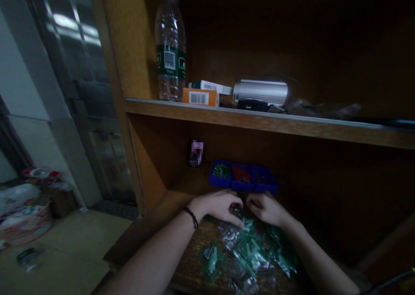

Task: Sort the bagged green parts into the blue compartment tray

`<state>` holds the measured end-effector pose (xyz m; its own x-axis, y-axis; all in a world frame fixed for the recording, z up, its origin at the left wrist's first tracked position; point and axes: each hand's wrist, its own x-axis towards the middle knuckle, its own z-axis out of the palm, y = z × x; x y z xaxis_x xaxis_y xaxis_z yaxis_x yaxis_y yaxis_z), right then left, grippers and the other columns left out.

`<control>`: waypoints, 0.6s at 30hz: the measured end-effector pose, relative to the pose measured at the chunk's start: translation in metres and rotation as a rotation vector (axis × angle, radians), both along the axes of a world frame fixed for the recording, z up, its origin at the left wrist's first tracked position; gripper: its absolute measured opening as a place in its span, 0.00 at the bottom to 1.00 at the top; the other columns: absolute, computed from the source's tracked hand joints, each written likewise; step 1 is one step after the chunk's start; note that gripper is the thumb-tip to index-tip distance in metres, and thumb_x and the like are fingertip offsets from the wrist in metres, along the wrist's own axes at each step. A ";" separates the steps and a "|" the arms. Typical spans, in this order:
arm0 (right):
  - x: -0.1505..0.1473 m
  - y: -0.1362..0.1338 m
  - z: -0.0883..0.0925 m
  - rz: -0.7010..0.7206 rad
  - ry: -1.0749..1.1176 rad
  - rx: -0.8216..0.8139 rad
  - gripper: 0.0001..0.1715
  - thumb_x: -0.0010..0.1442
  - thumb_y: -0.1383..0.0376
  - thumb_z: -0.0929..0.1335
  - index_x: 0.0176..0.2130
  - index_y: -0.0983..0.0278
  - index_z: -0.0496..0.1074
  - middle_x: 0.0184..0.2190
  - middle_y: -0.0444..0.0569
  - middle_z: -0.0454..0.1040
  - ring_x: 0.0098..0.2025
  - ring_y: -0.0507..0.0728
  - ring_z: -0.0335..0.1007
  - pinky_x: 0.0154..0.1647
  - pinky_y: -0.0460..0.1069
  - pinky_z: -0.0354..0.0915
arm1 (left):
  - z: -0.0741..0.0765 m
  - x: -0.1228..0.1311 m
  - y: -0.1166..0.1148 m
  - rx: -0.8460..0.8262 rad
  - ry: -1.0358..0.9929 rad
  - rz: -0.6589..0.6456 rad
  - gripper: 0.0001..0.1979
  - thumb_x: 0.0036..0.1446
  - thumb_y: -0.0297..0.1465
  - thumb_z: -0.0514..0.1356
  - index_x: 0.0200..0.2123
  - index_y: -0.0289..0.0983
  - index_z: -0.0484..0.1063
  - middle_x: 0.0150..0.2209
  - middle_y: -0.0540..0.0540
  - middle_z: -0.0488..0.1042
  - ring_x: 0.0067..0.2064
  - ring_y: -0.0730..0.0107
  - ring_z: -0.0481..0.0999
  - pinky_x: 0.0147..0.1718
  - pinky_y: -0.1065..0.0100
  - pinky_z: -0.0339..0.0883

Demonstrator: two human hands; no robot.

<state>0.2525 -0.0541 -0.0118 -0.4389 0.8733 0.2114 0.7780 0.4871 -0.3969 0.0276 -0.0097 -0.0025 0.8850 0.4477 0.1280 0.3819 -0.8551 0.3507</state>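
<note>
Just in front of the blue tray, the left hand and right hand curl toward each other, fingers bunched at the top of the bagged green parts — both equally near, any pinch hidden.

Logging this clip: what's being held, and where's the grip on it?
The left hand touches a clear plastic bag of green parts near its top; the right hand curls beside it. Whether either grip holds it cannot be told.

Bagged green parts dim, seemingly plastic; bottle cut by top edge.
</note>
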 end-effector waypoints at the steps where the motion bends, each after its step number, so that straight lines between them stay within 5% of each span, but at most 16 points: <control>1: -0.001 -0.001 0.000 -0.003 0.008 -0.001 0.11 0.57 0.69 0.62 0.30 0.63 0.74 0.25 0.44 0.75 0.27 0.52 0.67 0.28 0.45 0.54 | -0.002 0.000 -0.001 0.007 -0.016 -0.005 0.27 0.49 0.51 0.67 0.49 0.44 0.75 0.43 0.45 0.76 0.43 0.61 0.75 0.39 0.68 0.64; 5: -0.002 -0.006 0.000 -0.029 0.054 0.002 0.12 0.58 0.68 0.62 0.32 0.63 0.75 0.26 0.45 0.76 0.28 0.53 0.68 0.29 0.46 0.56 | -0.008 0.002 0.000 -0.001 -0.080 -0.035 0.20 0.50 0.44 0.68 0.46 0.45 0.76 0.45 0.45 0.75 0.47 0.58 0.74 0.44 0.65 0.65; 11: 0.008 -0.006 -0.002 -0.053 0.133 -0.002 0.13 0.60 0.65 0.62 0.32 0.62 0.75 0.29 0.45 0.77 0.31 0.55 0.71 0.33 0.47 0.60 | -0.012 0.008 0.002 -0.066 -0.180 0.000 0.10 0.53 0.37 0.67 0.37 0.40 0.76 0.36 0.48 0.74 0.39 0.64 0.72 0.38 0.68 0.63; 18: 0.017 0.001 -0.008 -0.168 0.187 0.083 0.16 0.64 0.59 0.60 0.34 0.62 0.74 0.31 0.47 0.78 0.35 0.58 0.72 0.38 0.50 0.62 | -0.014 0.006 0.021 -0.313 -0.658 0.227 0.06 0.56 0.33 0.60 0.30 0.37 0.68 0.27 0.53 0.67 0.30 0.73 0.66 0.31 0.72 0.59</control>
